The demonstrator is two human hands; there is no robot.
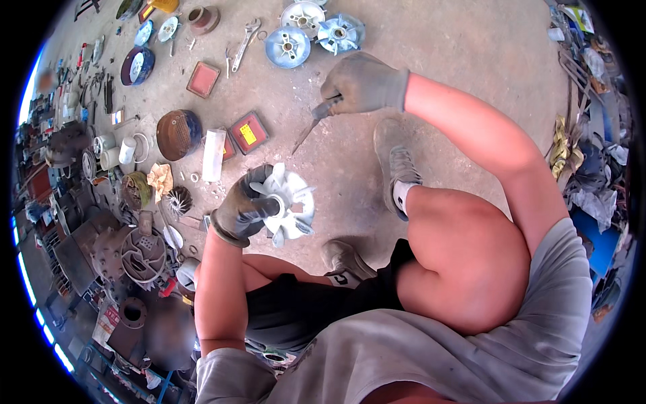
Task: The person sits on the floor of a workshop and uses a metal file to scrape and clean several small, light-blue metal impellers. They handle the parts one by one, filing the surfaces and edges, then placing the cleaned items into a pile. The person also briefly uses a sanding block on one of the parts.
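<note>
My left hand (243,207), in a dark work glove, is closed on a whitish fan impeller (296,195) with several blades and a round hub. The impeller is held tilted above the floor, its near side turned up. Further up and to the right, my right hand (367,82), gloved too, grips a slim knife-like tool (315,126) by its dark handle. Its narrow blade points down and left, apart from the impeller. Whether the tool is a knife or a scraper I cannot tell.
Blue and white fan impellers (288,47) lie ahead, beside an adjustable wrench (246,44). Red trays (203,79), a brown round bowl (179,135) and a white strip (214,155) are to the left. Machine parts (144,254) crowd the left side; scrap (595,168) lines the right.
</note>
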